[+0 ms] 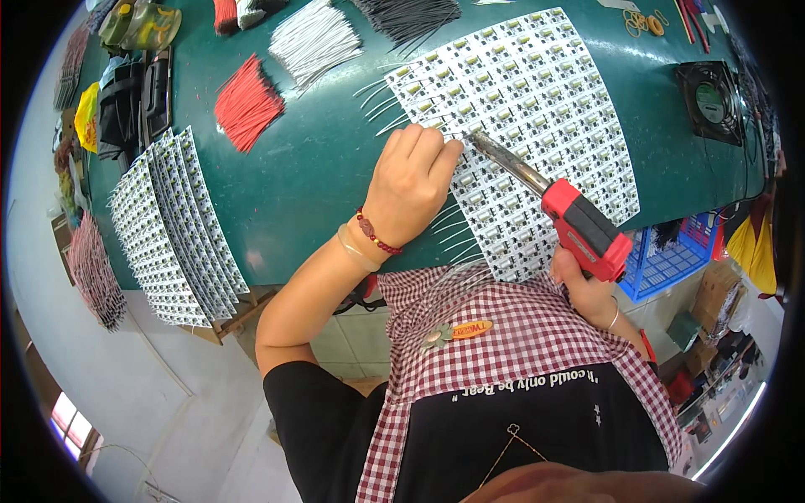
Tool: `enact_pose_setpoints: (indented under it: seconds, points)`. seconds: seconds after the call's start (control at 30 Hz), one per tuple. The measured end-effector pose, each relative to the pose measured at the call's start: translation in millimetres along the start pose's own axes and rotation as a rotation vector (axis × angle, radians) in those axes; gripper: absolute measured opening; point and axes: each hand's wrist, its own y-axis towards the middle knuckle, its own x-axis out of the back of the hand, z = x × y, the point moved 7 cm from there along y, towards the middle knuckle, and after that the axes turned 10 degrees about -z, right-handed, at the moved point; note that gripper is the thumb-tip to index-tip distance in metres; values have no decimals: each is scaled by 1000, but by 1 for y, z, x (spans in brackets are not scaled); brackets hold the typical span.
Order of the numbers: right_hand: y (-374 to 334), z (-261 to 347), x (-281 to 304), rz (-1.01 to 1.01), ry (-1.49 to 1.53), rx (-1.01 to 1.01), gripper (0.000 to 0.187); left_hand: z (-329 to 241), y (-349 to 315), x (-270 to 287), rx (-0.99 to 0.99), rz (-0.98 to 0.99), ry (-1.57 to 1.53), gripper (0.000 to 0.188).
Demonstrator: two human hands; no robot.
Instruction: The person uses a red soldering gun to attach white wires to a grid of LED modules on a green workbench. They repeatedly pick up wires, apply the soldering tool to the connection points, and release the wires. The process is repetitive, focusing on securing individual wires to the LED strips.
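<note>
A large white sheet of small circuit boards (579,109) lies on the green table in front of me. Thin white wires (381,107) stick out from its left edge. My right hand (587,289) grips a red and black soldering gun (580,222), its metal tip pointing up and left onto the sheet. Close to that tip, my left hand (411,180) rests over the sheet's left edge with its fingers pinched together. Whatever those fingers hold is hidden from view.
Bundles of red wires (249,105), white wires (314,42) and black wires (408,18) lie across the table (293,184). More circuit board sheets (168,235) overlap at the left edge. A black fan (711,101) stands at right, above a blue basket (671,260).
</note>
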Motion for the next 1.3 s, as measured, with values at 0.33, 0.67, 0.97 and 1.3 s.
enact_pose_setpoints:
  seconds: [0.33, 0.67, 0.97, 1.3]
  points:
    - [2, 17, 5, -130, 188, 92, 21, 0, 1, 1, -4, -8, -8, 22]
    - [28, 28, 53, -371, 780, 40, 38, -5, 1, 7, -91, 33, 180, 18]
    - [55, -5, 99, -75, 1147, 149, 40, -4, 4, 44, 45, -42, 181, 26]
    - [48, -19, 81, -136, 1121, 131, 39, 56, 144, -70, 51, -92, 326, 12]
